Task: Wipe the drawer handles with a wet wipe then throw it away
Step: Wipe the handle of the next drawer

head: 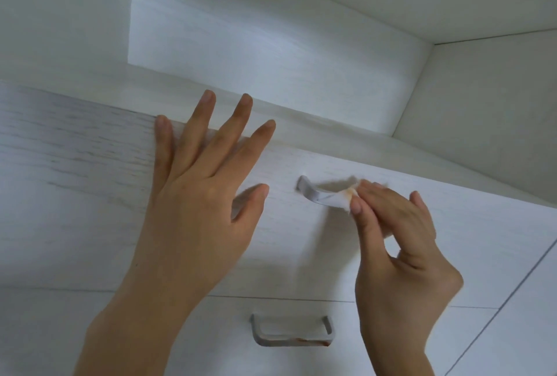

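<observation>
A white wood-grain cabinet [271, 52] fills the view, with an open recess above and 2 drawers below it. The upper drawer front [75, 194] spans the middle of the view from the left edge to the right edge. The lower drawer front [36, 330] sits directly beneath it, and a thin seam separates the 2.

The left hand [196, 203] lies flat on the upper drawer front, left of its centre. Its 4 fingers are spread apart and reach up to the drawer's top edge, with 2 fingertips passing over it. The thumb is angled out to the right, near the handle but not touching it.

The right hand [398, 231] is at the right part of the upper drawer front. Its thumb and forefinger are pressed together and pinch the wet wipe [349, 193], while the other fingers curl loosely behind.

The lower handle [289, 342] is a pale metal bar on the lower drawer front, just below the seam. It has a rust-coloured streak along its bottom right corner. The upper handle [316, 196] is a similar bar near the centre of the upper drawer front. Its left end is bare and its right end is covered by the wipe.

Only a small bunched tuft of the wipe shows past the fingertips. It is pressed against the handle and, through the blur, appears faintly stained orange.
</observation>
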